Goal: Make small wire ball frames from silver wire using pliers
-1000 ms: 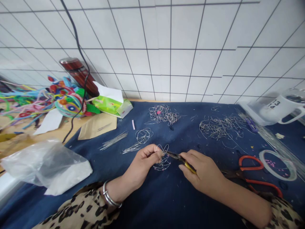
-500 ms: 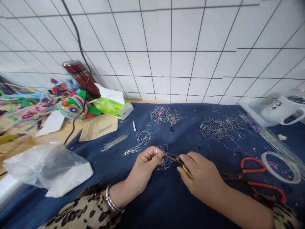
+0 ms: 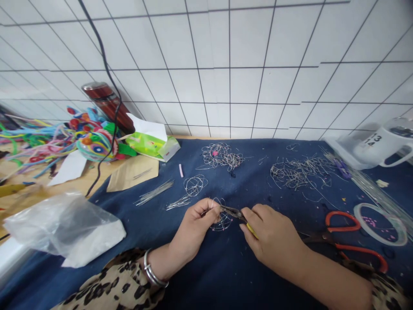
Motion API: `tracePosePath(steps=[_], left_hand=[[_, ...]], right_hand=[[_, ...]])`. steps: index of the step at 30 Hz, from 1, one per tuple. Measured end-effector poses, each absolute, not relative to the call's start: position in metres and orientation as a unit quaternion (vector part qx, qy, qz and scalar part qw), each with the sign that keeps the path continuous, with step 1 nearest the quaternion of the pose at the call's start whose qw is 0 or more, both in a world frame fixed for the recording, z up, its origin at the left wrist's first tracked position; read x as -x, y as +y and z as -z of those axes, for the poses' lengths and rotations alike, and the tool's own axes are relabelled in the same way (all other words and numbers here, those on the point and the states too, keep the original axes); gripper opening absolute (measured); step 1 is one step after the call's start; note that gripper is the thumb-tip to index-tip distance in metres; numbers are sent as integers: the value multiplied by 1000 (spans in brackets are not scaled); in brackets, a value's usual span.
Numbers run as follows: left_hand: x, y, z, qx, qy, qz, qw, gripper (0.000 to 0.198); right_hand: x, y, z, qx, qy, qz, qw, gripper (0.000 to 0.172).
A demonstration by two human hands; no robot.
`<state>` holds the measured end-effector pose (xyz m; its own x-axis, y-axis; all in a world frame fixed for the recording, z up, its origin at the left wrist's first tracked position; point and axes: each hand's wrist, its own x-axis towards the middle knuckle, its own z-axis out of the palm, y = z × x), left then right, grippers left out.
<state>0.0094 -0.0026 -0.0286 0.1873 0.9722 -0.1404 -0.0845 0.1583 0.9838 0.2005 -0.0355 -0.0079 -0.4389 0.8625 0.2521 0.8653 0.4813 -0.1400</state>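
Observation:
Thumb and fingers of my left hand (image 3: 193,230) pinch a small round piece of looped silver wire (image 3: 224,222) with tiny pink beads on its lower edge. In my right hand (image 3: 274,239) is a pair of pliers (image 3: 234,212) with yellow grips, its jaws touching the wire beside my left fingertips. The exact spot between the jaws is too small to make out. Behind my left hand lie a round wire form (image 3: 195,185) and a short bundle of cut wires (image 3: 179,202). Red-handled scissors (image 3: 342,221) rest by my right forearm, which partly covers them.
Wire loops (image 3: 219,156) with a pink spot and a tangle of wire scraps (image 3: 298,172) lie farther back on the blue cloth. A clear round lid (image 3: 358,211) with pink beads and a white mug (image 3: 382,142) are at right. A plastic bag (image 3: 64,228) sits at left.
The view has shifted very slightly. Both hands, the pliers and the beaded wire piece keep nearly the same positions.

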Motion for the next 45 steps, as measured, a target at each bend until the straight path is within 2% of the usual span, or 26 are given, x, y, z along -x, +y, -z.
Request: tracePosePath(steps=[23,37,45], left_hand=[[-6,1,29,-484,464,-417,614,16],[-1,2,26,-523,458,-386,607,18],[-2,2,28,-521,448,-397,609,18]], right_hand=[[-202,-33,15,494,-860,14,128,26],[-209,-29,16,503,-819,-201,189,27],[-208,-20,4,492,-759,-377,200,16]])
